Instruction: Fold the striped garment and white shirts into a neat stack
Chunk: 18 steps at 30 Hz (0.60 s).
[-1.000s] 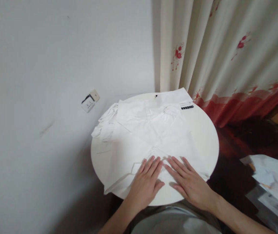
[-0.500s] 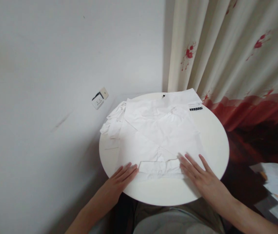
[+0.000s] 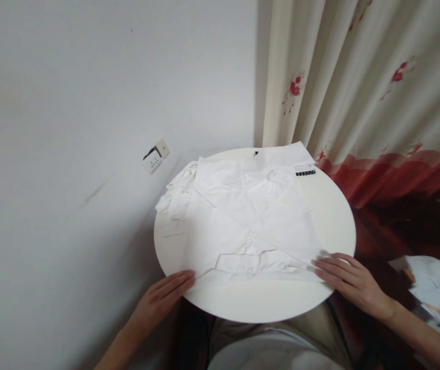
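A white garment (image 3: 251, 221) lies spread flat on a round white table (image 3: 258, 303). My left hand (image 3: 158, 300) rests at the table's near left edge, fingers stretched out flat, tips touching the garment's lower left corner. My right hand (image 3: 351, 280) lies at the near right edge, fingers extended, tips on the garment's lower right corner. Neither hand holds anything. A folded strip of the garment runs between the two hands.
A crumpled white cloth (image 3: 177, 192) sits at the table's left rim. A paper with a black printed strip (image 3: 305, 172) lies at the far edge. A wall socket (image 3: 154, 156) is on the left wall; a flowered curtain (image 3: 359, 92) hangs behind. Papers (image 3: 439, 295) lie at right.
Both hands have slid apart along the garment's near edge, from the middle out to its left and right corners, flattening the fabric between them.
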Motion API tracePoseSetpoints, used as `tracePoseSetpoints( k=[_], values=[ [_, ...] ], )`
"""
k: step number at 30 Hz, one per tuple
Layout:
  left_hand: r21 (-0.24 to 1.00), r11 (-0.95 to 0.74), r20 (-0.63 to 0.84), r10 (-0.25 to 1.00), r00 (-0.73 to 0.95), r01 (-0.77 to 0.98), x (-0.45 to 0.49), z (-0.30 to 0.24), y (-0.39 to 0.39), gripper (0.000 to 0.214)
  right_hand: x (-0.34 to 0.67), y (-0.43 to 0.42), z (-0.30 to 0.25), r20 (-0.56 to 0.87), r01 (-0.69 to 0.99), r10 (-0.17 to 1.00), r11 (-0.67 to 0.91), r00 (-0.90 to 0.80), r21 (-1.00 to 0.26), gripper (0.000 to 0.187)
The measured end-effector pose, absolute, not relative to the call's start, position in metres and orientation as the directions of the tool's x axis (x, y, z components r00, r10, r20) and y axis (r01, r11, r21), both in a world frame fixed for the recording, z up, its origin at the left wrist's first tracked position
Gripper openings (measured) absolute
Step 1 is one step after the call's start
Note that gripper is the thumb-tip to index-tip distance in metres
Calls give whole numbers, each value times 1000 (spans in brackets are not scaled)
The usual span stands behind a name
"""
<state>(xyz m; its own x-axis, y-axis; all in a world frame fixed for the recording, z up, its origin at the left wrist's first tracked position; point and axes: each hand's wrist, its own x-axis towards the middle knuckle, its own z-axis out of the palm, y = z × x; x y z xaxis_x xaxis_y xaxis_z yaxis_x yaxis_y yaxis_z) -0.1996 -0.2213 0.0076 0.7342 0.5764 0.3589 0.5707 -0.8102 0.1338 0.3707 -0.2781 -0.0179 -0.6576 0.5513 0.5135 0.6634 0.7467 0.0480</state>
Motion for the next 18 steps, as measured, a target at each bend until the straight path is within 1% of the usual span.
tracePoseSetpoints(
  k=[5,9,11,15,18],
  values=[
    [152,-813,392,571,721,562,-198,14,-228,44,374,-280,-19,521,646,531,762,-668,51,40],
    [176,-800,367,594,716,574,-202,27,-243,43,376,-291,-9,518,625,541,781,-663,-15,38],
    [206,-791,322,611,723,577,-202,36,-252,43,376,-298,4,493,620,569,781,-658,-73,35],
    [308,-744,228,662,714,593,-202,56,-267,42,377,-308,34,422,629,633,759,-649,-171,32],
    [311,-675,218,736,641,669,-201,70,-275,37,378,-314,46,393,682,705,696,-590,-226,29]
  ],
)
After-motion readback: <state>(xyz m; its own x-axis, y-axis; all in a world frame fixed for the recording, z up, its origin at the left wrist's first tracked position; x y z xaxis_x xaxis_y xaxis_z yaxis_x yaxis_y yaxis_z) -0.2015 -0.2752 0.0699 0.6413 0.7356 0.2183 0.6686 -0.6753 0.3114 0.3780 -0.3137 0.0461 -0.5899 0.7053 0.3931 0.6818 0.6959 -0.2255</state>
